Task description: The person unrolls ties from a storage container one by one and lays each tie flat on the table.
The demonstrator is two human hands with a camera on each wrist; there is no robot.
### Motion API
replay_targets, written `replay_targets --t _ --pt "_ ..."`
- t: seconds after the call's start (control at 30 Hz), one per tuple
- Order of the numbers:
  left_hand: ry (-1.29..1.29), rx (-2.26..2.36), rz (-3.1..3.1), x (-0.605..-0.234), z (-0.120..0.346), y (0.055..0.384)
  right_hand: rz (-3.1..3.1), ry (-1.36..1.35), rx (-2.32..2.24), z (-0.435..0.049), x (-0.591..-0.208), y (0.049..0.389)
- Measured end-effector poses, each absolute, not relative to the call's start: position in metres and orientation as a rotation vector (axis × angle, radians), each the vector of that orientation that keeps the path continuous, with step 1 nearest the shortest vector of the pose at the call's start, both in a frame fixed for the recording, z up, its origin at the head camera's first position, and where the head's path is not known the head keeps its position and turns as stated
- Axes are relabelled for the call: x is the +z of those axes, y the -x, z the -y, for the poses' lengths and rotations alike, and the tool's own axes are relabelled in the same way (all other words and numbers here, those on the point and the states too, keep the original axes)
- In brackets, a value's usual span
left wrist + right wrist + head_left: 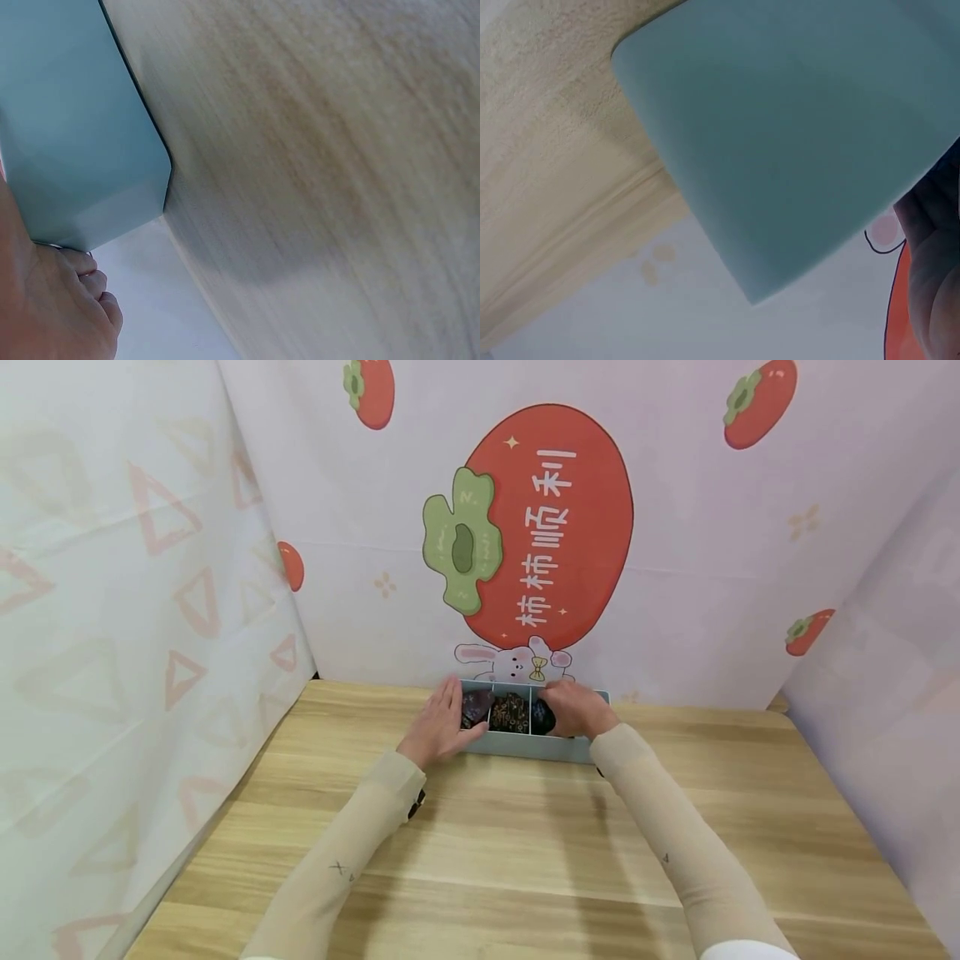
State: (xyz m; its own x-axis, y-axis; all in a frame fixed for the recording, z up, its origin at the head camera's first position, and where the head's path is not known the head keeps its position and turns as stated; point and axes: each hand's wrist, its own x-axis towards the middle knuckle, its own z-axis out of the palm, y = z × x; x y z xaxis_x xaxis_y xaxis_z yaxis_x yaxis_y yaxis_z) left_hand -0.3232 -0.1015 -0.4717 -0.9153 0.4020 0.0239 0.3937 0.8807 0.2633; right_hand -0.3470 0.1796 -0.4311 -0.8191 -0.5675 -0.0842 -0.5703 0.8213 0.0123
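Note:
A long blue-green box point(536, 746) with white dividers stands at the back of the table. Its left compartment has a dark purple patterned cloth point(477, 703), the middle one a brown and black patterned cloth point(510, 713). My left hand point(438, 727) rests against the box's left end, fingers fairly straight, thumb at the front rim. In the left wrist view its fingertips point(94, 283) show past the box's end. My right hand point(577, 710) reaches over the right part with bent fingers and holds a black folded cloth point(542, 717), partly hidden by the hand.
The box stands close to a back wall sheet point(675, 635) printed with persimmons and a rabbit. A second sheet point(150, 693) hangs along the left side. Wooden table top point(510, 860) extends in front of the box, under both forearms.

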Motion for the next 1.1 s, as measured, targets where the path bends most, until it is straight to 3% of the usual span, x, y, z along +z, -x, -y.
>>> replay_targets --t 0.53,1.1 --pt "-0.641 0.368 -3.025 -0.474 0.1 0.324 -2.893 0.855 -0.054 -0.182 -0.415 0.342" --pt "-0.617 0.329 -2.994 -0.469 0.1 0.325 -2.937 0.871 -0.015 -0.179 -0.371 0.328"
